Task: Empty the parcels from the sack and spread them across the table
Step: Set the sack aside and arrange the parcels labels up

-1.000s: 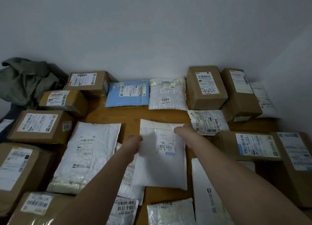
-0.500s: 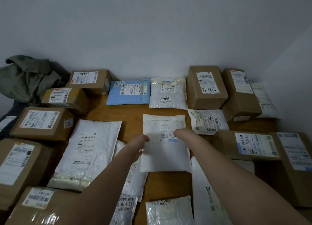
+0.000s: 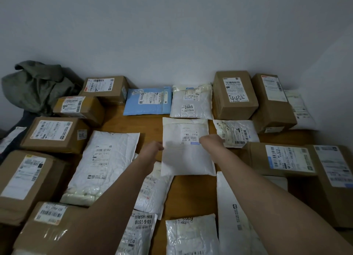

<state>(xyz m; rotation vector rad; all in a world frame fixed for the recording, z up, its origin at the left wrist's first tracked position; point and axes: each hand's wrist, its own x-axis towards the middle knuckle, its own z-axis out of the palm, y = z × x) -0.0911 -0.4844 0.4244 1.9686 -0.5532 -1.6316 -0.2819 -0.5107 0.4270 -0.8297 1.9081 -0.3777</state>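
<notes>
**Desk:** What step did the frame catch?

**Photographer:** The spreading. Both hands were on a flat white padded mailer with a barcode label [image 3: 186,147], lying on the brown wooden table [image 3: 193,195] just in front of a crinkled white pouch marked 2009 [image 3: 191,101]. The left hand [image 3: 152,149] met the mailer's left edge; the right hand [image 3: 211,140] lay on its label. From behind the knuckles I could not tell whether the fingers pinched it or merely pressed.

**Desk:** And the sack?

**Photographer:** A slumped olive-green cloth sack [image 3: 38,86] sat far left of that mailer, limp, probably emptied.

**Desk:** Next move?

**Photographer:** In my judgement, letting go and checking for overlaps: a glossy white plastic bag [image 3: 152,193] lay partly under the mailer's near-left corner and needed bare wood.

**Desk:** Materials?

**Photographer:** Stiff taped brown cardboard boxes, one marked 4432 [image 3: 234,94] behind and right of the mailer; a smooth pale blue poly envelope [image 3: 147,101] behind and left. The pouches looked soft and slippery.
</notes>
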